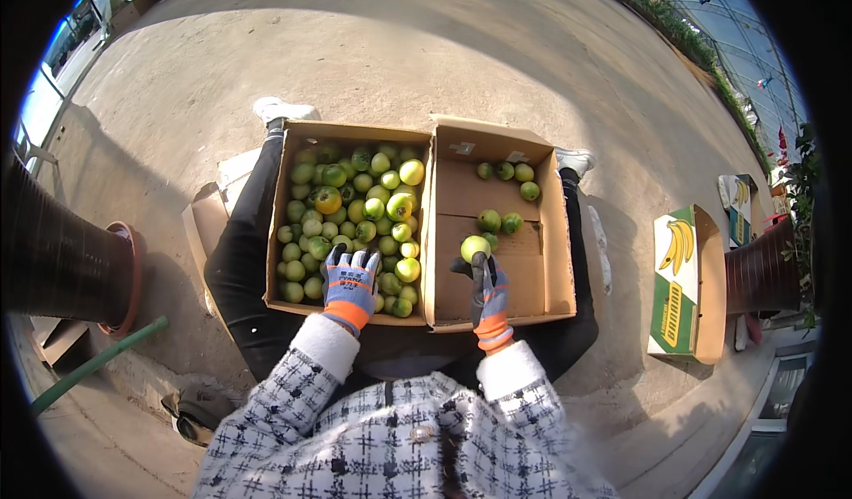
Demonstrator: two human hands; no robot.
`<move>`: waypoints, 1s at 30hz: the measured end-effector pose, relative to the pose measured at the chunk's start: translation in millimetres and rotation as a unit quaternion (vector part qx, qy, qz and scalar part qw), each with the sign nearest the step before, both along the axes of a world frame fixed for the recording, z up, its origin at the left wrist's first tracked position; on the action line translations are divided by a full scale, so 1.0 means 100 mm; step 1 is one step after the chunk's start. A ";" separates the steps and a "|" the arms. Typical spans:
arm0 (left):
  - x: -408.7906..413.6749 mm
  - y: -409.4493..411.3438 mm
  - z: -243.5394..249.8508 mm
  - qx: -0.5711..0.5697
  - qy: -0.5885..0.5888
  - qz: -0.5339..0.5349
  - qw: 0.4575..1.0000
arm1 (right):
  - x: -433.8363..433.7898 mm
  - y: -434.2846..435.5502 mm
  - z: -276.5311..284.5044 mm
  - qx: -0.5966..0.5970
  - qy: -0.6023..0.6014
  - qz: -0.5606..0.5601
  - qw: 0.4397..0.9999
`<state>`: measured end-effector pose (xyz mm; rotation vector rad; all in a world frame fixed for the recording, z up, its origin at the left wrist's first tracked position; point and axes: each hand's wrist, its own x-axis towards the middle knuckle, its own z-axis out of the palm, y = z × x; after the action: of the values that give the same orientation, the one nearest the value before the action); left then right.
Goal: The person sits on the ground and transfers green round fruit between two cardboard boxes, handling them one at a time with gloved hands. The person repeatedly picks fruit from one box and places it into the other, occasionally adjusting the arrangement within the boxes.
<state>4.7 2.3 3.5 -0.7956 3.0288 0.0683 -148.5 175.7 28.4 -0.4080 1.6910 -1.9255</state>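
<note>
Two open cardboard boxes stand side by side between my legs. The left box is filled with green tomatoes, one of them orange-yellow. My left hand, in a blue, orange and dark work glove, reaches over the near side of that box with its fingertips among the tomatoes; whether it grips one is hidden. My right hand, gloved alike, holds a pale green tomato over the right box. Several small green tomatoes lie on that box's bottom, near its far wall and around its middle.
A cardboard box with a banana print stands at the right, a similar one behind it. Large dark pots flank me. A green pipe and a dark bag-like object lie at the lower left. Cardboard flaps lie beside my left leg.
</note>
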 end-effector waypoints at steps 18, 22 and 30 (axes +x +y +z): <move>-0.04 0.34 -0.11 0.315 0.372 -0.055 0.871 | 0.23 -0.09 0.35 0.169 0.587 0.184 0.770; -0.09 0.25 0.11 0.258 0.353 -0.065 0.897 | 0.22 -0.08 0.30 0.158 0.578 0.145 0.788; -0.24 0.36 -0.03 0.100 0.074 0.023 0.992 | -0.20 0.06 -0.37 -0.085 -0.138 -0.245 0.956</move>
<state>-19.8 37.9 0.9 -0.8777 3.0730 0.4423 -169.0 182.0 -9.1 0.2415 1.5414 -2.3573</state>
